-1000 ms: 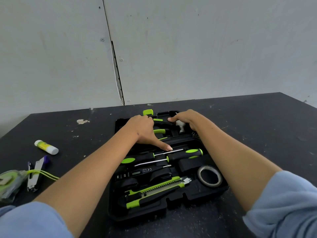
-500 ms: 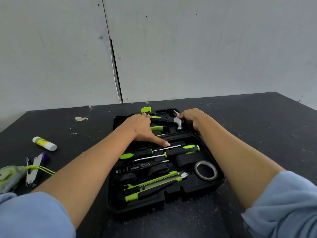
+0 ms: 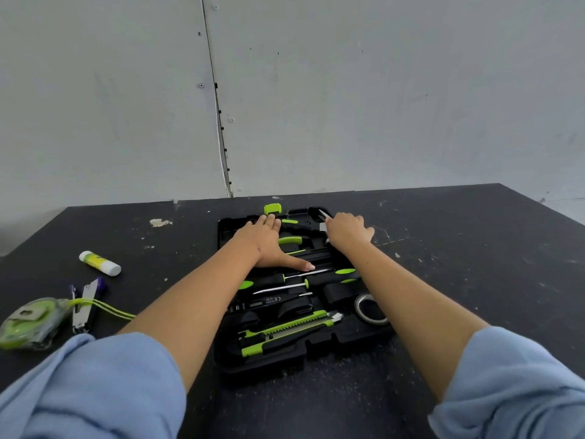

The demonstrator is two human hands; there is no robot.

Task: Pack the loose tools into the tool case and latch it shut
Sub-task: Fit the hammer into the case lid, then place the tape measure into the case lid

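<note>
**Hands Press Tools Home at Far End of Open Case**

Both arms stretched over the open tool case, lying at centre of a dark table. Left hand laid flat, fingers straight, thumb splayed toward 4 o'clock, pressing on the green-handled tools in the far row. Right hand at 1 o'clock of the case, fingers curled over the hammer head; whether gripping or merely pushing, impossible to tell. Nearer, already bedded: two screwdrivers, a utility knife, a tape roll. By all appearances, seating the last tools in their recesses. Next, likely: checking nothing stands proud, then swinging the lid over and snapping the green latch at 12 o'clock. Lid itself not clearly seen.

Table scuffed, flecked with pale paint. At 9 o'clock, well apart from the case: a glue stick, a stapler, a bagged green item. Behind, a grey panelled wall, one vertical seam.
</note>
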